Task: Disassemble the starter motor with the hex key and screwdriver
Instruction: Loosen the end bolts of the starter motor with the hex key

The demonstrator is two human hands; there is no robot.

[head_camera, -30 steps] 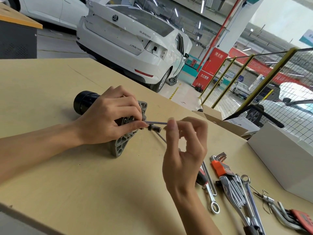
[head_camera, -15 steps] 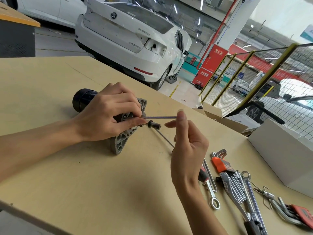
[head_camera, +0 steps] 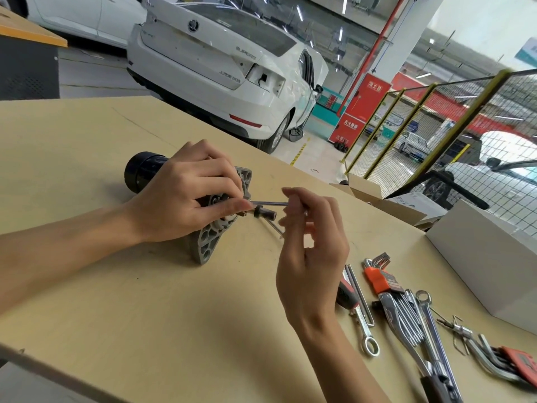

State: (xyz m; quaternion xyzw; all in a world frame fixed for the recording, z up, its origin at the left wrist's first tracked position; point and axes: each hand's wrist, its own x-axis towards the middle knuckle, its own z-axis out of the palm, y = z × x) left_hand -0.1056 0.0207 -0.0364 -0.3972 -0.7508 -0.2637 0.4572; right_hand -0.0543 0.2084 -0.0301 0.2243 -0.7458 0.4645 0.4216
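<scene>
- Workshop bay behind, with a white car (head_camera: pixel 220 74) parked past the far edge of the tan surface (head_camera: pixel 116 315), and wire fencing to the right.
- One starter motor (head_camera: pixel 145 170) lies on its side near the middle of the surface, black body pointing away, grey flange (head_camera: pixel 207 245) facing the tools.
- Left hand (head_camera: pixel 186 199) is curled round the motor at the flange, thumb and forefinger at the base of a thin steel rod (head_camera: pixel 268 203) sticking out of it, probably a long through-bolt.
- Right hand (head_camera: pixel 311 242) pinches the rod's free end with its fingertips.
- Risk: the rod is slim and the pinch light, so it could slip and roll off the surface's edge.
- Risk: pulling off-axis could bind or bend it in the housing.
- Risk: the small dark part (head_camera: pixel 264 213) beside the flange sits loose-looking; a nudge may send it away.
- Count: one screwdriver (head_camera: pixel 347 295), partly hidden by the right hand; two hex key sets, one orange-holdered (head_camera: pixel 380 279), one red-holdered (head_camera: pixel 520 365) at the right edge.
- Count: at least two combination spanners (head_camera: pixel 433 330); the bundle is too tangled to count.
- Count: one white box (head_camera: pixel 488 257), plus an open carton (head_camera: pixel 369 189) at the far edge.
</scene>
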